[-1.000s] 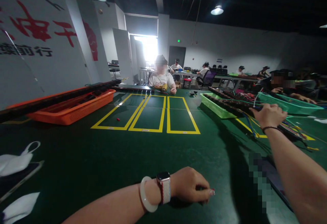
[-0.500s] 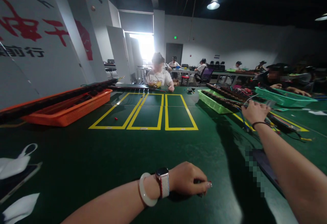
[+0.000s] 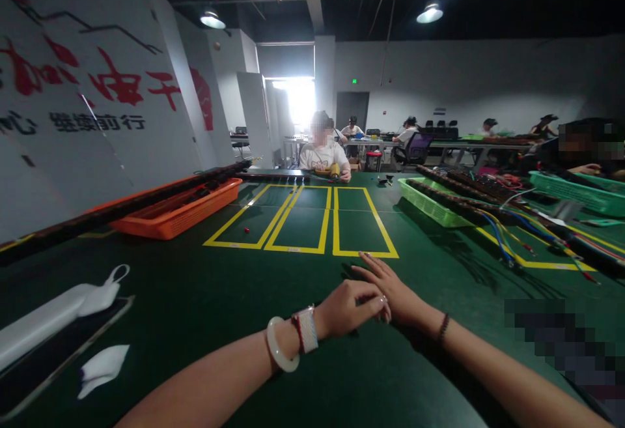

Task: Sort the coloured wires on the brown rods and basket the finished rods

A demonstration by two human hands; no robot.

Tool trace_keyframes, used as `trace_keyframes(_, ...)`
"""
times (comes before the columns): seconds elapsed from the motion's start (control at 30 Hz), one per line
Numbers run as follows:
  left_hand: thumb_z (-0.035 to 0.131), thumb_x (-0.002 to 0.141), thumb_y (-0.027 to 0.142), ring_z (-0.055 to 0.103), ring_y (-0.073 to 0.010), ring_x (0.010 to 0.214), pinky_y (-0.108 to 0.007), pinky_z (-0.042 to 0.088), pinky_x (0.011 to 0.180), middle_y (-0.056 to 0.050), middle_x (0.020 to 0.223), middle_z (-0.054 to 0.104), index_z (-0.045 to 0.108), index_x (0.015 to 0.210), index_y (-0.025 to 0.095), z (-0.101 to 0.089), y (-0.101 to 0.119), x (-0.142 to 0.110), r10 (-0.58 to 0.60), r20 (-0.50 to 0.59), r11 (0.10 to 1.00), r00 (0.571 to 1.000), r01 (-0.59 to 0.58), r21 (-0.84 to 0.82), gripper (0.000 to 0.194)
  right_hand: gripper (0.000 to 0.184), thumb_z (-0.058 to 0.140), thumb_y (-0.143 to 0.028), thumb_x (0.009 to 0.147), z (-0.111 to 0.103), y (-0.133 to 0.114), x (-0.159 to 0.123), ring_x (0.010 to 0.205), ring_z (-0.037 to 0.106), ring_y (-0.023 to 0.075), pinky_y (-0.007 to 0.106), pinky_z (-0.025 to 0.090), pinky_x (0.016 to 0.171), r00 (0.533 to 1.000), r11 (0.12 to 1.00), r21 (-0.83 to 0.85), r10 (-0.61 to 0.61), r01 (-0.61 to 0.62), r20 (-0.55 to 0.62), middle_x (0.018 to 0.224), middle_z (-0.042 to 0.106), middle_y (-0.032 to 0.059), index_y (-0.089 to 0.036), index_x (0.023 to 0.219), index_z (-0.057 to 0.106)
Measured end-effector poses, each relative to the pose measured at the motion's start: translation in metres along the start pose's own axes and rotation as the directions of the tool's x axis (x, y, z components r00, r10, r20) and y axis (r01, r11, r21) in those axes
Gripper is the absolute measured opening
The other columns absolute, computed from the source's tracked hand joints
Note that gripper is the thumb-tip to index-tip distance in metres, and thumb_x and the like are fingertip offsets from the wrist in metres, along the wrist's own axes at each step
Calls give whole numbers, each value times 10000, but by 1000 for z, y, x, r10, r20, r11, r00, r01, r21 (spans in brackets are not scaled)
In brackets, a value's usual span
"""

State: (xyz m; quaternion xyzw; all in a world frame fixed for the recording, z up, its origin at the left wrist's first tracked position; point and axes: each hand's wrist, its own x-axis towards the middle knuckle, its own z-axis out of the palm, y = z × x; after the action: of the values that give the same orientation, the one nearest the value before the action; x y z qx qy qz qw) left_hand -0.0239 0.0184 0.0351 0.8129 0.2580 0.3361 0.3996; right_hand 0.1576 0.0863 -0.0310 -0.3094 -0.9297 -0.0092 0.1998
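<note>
My left hand (image 3: 349, 307), with a watch and a white bangle on its wrist, rests on the green table (image 3: 219, 298) with the fingers curled. Its fingertips touch the back of my right hand. What they hold, if anything, is hidden. My right hand (image 3: 390, 285) lies flat on the table just below the yellow tape rectangles (image 3: 303, 219), fingers stretched out and apart, holding nothing. A thin dark band circles its wrist.
An orange basket (image 3: 180, 210) holding a long black strip stands at the left. A green basket (image 3: 430, 203) and long black strips with coloured wires (image 3: 502, 226) lie at the right. A white mask (image 3: 73, 304) and a tissue (image 3: 102, 366) lie near left. A person (image 3: 322, 151) sits across the table.
My right hand has left the wired strips at the right and come back to lie flat by my left hand. The view has swung a little to the right.
</note>
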Motion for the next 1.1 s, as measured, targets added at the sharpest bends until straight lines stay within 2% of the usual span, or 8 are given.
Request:
trace_keyframes(0.17, 404, 901, 335, 592, -149, 818, -283, 453, 786, -63, 896, 643, 627, 867, 140, -71, -15, -10, -111, -233, 970, 966, 157, 186, 298, 485, 440, -405, 909, -7, -2, -3, 1308, 324, 260, 463, 330, 1064, 989, 986, 83, 149, -146, -24, 1431, 324, 123, -194, 1346, 431)
trace_keyframes(0.27, 421, 879, 358, 601, -158, 838, -298, 476, 759, -78, 1016, 624, 564, 985, 161, -126, -37, -19, -189, -396, 946, 899, 275, 173, 265, 462, 452, -393, 905, -6, -4, -2, 1297, 346, 258, 459, 341, 1064, 989, 986, 99, 141, -137, -38, 1422, 345, 107, -211, 1329, 454)
trace_keyframes(0.37, 451, 839, 302, 604, -145, 822, -279, 489, 723, -73, 1042, 606, 484, 1039, 165, -190, -62, -33, -186, -698, 793, 692, 525, 310, 245, 457, 468, -402, 896, -5, -4, -3, 1306, 329, 267, 464, 346, 1063, 985, 983, 97, 161, -155, -59, 1439, 316, 98, -219, 1315, 471)
trace_keyframes(0.57, 485, 792, 211, 541, -187, 954, -350, 408, 903, -148, 1174, 501, 419, 1078, 103, -304, -71, -93, -67, -915, 478, 398, 818, 321, 313, 453, 452, -426, 903, -4, -1, -3, 1302, 333, 278, 485, 353, 1056, 985, 982, 96, 166, -161, -43, 1442, 314, 81, -242, 1316, 467)
trace_keyframes(0.8, 622, 676, 267, 329, -391, 1235, -523, 227, 1001, -275, 1306, 400, 451, 1118, -20, -368, -24, -199, -16, -989, 36, 145, 989, 145, 554, 455, 448, -429, 903, 1, 3, -2, 1265, 385, 278, 492, 387, 1028, 987, 983, 99, 157, -156, -11, 1418, 351, 83, -252, 1321, 460)
trace_keyframes(0.87, 599, 705, 371, 277, -381, 1281, -508, 176, 1024, -292, 1353, 343, 414, 1184, -23, -377, -16, -228, 13, -999, -312, 50, 949, 43, 647, 450, 451, -429, 902, 3, 3, -3, 1253, 399, 277, 492, 391, 1024, 987, 982, 103, 159, -157, -13, 1404, 372, 87, -248, 1314, 469)
trace_keyframes(0.97, 499, 767, 489, 219, -349, 1320, -485, 163, 1031, -264, 1406, 289, 388, 1234, 23, -381, -12, -256, -8, -994, -535, 105, 839, 93, 670, 452, 442, -438, 905, 3, 2, -3, 1247, 407, 269, 485, 390, 1027, 986, 981, 101, 168, -167, 0, 1386, 396, 90, -240, 1311, 470)
trace_keyframes(1.1, 417, 815, 511, 423, -283, 1178, -370, 298, 967, -185, 1271, 485, 435, 1193, 69, -373, -13, -257, -103, -955, -594, 279, 753, 284, 582, 450, 414, -447, 917, 1, 0, -2, 1234, 423, 256, 465, 398, 1026, 984, 979, 91, 178, -180, 32, 1374, 411, 91, -228, 1305, 475)
